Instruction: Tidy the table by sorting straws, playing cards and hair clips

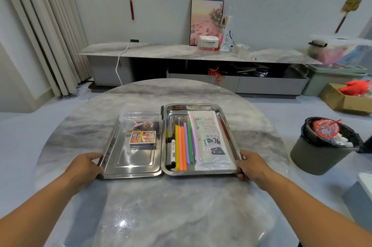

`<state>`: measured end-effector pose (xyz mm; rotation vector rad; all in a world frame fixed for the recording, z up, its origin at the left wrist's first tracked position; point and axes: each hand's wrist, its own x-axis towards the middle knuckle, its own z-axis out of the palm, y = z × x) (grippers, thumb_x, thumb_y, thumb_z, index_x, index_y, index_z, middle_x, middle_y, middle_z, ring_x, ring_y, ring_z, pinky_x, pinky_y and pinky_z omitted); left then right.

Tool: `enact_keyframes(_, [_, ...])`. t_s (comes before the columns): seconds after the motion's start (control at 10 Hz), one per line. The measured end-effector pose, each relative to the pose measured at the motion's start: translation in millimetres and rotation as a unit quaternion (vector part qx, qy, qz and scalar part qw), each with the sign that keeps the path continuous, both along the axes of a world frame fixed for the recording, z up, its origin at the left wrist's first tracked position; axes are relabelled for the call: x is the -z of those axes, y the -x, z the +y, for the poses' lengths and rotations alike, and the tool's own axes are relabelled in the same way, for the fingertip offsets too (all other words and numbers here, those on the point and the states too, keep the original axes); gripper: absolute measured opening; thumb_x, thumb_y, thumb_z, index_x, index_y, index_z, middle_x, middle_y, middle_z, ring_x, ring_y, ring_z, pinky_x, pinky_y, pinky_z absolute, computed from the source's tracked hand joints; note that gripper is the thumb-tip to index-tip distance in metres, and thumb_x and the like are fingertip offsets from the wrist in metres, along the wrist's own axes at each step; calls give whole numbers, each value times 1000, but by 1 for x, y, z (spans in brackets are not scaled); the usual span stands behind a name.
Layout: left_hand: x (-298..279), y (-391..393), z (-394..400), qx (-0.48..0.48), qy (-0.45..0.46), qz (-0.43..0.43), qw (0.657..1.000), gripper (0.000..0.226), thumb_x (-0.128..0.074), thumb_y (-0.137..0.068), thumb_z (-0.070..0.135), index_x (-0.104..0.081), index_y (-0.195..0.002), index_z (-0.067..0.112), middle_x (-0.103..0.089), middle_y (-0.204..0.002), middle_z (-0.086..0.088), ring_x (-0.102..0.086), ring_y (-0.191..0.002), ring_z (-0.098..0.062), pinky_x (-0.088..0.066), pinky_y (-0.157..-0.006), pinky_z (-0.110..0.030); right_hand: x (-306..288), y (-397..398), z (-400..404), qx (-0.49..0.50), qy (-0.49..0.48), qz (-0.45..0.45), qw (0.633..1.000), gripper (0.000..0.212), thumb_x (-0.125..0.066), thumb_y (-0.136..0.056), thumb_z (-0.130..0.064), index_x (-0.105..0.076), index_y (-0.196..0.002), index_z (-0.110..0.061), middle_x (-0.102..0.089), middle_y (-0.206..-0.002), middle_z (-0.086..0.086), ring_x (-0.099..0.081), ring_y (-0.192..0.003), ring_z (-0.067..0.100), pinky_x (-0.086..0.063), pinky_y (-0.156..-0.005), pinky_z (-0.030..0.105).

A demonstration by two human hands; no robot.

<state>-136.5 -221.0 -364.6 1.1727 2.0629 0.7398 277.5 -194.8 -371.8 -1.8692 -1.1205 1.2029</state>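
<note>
Two steel trays sit side by side on the round marble table. The left tray [130,168] carries a box of playing cards [143,138] and a clear bag of hair clips [141,122] behind it. The right tray [201,172] holds several coloured straws [184,146], black pens [171,146] and a white straw packet [209,140]. My left hand [86,168] grips the left tray's outer left edge. My right hand [251,166] grips the right tray's outer right edge.
The marble table [161,206] stretches toward me. A grey bin [322,156] with a black liner stands on the floor at right. A cardboard box [346,100] and a low TV cabinet [181,53] lie farther back.
</note>
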Motion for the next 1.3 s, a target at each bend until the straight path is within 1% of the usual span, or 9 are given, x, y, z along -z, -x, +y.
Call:
enact_keyframes(0.1, [3,-2,1,5,6,20,1000,49,-59,-82,-12,-61,-127,6,-70,-70,-18,-56,-60,-24,-38,-50,-27,3,0,3,3,2,-12,1000,34,-41,-93,9,-63,-110,-11,-56,-73,7,-49,-55,18,-44,-40,22])
enact_keyframes(0.4, [3,-4,-1,12,0,32,999,43,-58,-84,-11,-63,-123,7,-67,-67,-15,-49,-54,-21,-33,-50,-26,4,0,5,-2,3,-45,999,34,-40,-94,6,-62,-112,-13,-60,-84,8,-55,-62,21,-48,-43,24])
enact_keyframes(0.6, [1,-3,-5,17,-10,19,1000,39,-60,-86,-11,-64,-122,2,-56,-60,-11,-43,-51,-18,-31,-51,-26,-1,1,3,-15,12,-64,998,34,-39,-92,7,-61,-114,-7,-61,-88,13,-56,-64,23,-47,-43,24])
enact_keyframes(0.8, [4,-4,-4,9,-5,15,1000,36,-60,-89,-3,-63,-124,5,-65,-72,-13,-51,-58,-19,-34,-53,-23,-10,8,-6,-39,-8,-99,994,23,-43,-98,-5,-58,-115,-10,-60,-82,7,-53,-56,18,-46,-42,22])
enact_keyframes(0.9, [6,-7,1,-10,17,49,999,44,-62,-91,11,-54,-134,8,-68,-108,-17,-60,-86,-30,-42,-67,-30,-13,7,-8,-86,-27,-198,976,23,-46,-100,-17,-55,-120,-11,-62,-95,6,-56,-69,20,-43,-49,20])
enact_keyframes(1.0, [-3,-16,2,-12,22,140,990,53,-60,-90,21,-46,-140,10,-57,-126,-18,-56,-106,-37,-47,-82,-37,-18,8,-8,-118,-12,-311,943,31,-46,-100,-28,-53,-125,-10,-58,-107,4,-54,-87,22,-43,-68,28])
enact_keyframes(1.1, [-21,-39,0,48,-54,138,988,48,-60,-90,15,-49,-137,11,-57,-128,-16,-56,-110,-36,-48,-89,-40,-27,14,-11,-125,9,-388,913,38,-42,-99,-38,-50,-128,-15,-49,-123,8,-56,-91,26,-48,-78,33])
enact_keyframes(1.2, [-42,-65,-2,112,-142,143,973,57,-58,-95,21,-37,-148,17,-42,-149,-8,-40,-136,-26,-35,-108,-39,-39,23,-14,-137,-17,-441,887,39,-38,-100,-42,-46,-131,-20,-41,-121,6,-54,-90,25,-44,-76,34])
enact_keyframes(1.3, [-63,-85,-5,159,-202,182,949,57,-55,-97,25,-33,-149,18,-35,-153,0,-32,-140,-19,-28,-111,-33,-51,33,-15,-159,-38,-443,882,42,-39,-99,-47,-48,-133,-23,-42,-122,5,-60,-97,27,-50,-80,36])
